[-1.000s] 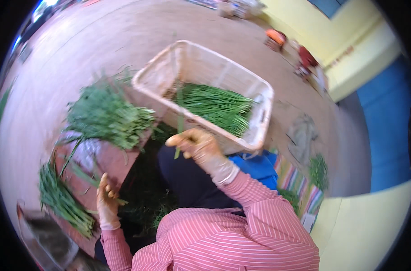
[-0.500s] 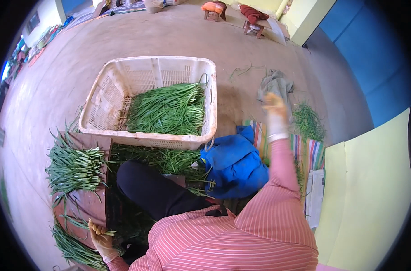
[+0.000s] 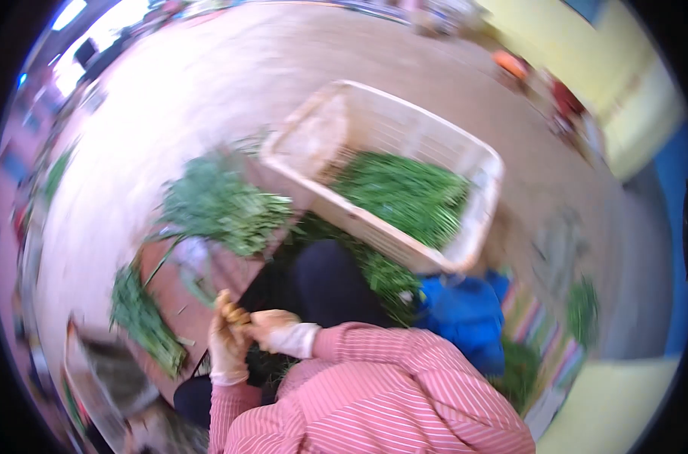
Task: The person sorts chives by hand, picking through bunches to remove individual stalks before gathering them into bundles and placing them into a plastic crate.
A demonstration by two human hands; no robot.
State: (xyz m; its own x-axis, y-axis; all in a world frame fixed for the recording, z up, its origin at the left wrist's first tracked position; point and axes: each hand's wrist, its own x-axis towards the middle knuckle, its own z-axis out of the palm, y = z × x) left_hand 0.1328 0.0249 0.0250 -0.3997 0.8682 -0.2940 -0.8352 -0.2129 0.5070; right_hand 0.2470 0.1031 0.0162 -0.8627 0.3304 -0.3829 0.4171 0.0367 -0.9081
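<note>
Both my hands meet in front of my lap, at the lower left, with pale wrists and yellowish fingertips. My left hand (image 3: 229,337) is closed around a few Chinese chives (image 3: 199,289), whose green leaves trail up and left. Right up against it, my right hand (image 3: 272,327) has its fingers curled in; whatever they pinch is hidden and blurred. On the reddish-brown board (image 3: 196,321) beside me lies a large heap of chives (image 3: 234,208), pale ends to the right. A second bundle (image 3: 149,321) rests along the board's left side.
A white plastic crate (image 3: 404,240) holding chives (image 3: 404,193) stands ahead. Blue cloth (image 3: 465,318) lies at my right on a striped mat (image 3: 533,333), with loose greens (image 3: 582,310) beyond. A grey-lined container (image 3: 109,378) stands at lower left. My dark-clad knee (image 3: 333,280) rises between board and crate.
My right hand has come back from the far right to meet my left hand. The whole view has swung left, so the crate and board appear farther right, blurred by motion.
</note>
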